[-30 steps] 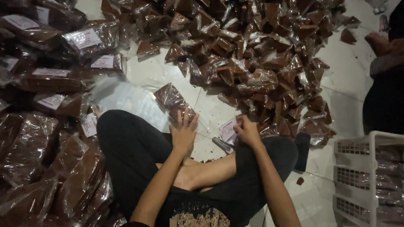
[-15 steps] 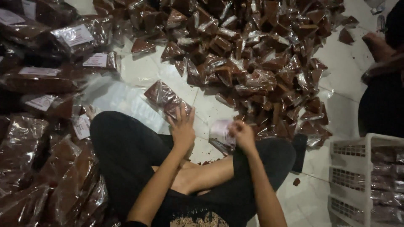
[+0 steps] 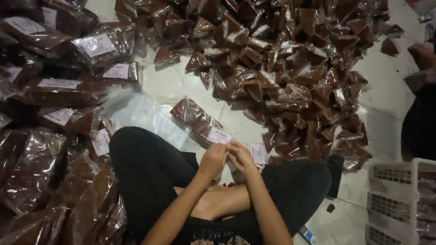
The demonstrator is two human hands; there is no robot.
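Note:
I sit cross-legged on a white tiled floor (image 3: 386, 90). A long clear bag of brown pieces (image 3: 193, 117) lies in front of my knees with a white paper label (image 3: 219, 135) at its near end. My left hand (image 3: 212, 159) and my right hand (image 3: 240, 155) meet over that end, fingertips pinching the label and the bag's edge. A second white label (image 3: 259, 153) lies on the floor just right of my right hand.
A big heap of small brown triangular packets (image 3: 290, 59) covers the floor ahead. Filled, labelled bags (image 3: 59, 90) pile up at the left. A white plastic crate (image 3: 399, 204) stands at the right, and another person's leg (image 3: 420, 122) sits beyond it. Empty clear bags (image 3: 145, 113) lie by my left knee.
Both hands have come together from apart. The right hand moved left from the loose label, and both now pinch the near end of the long bag.

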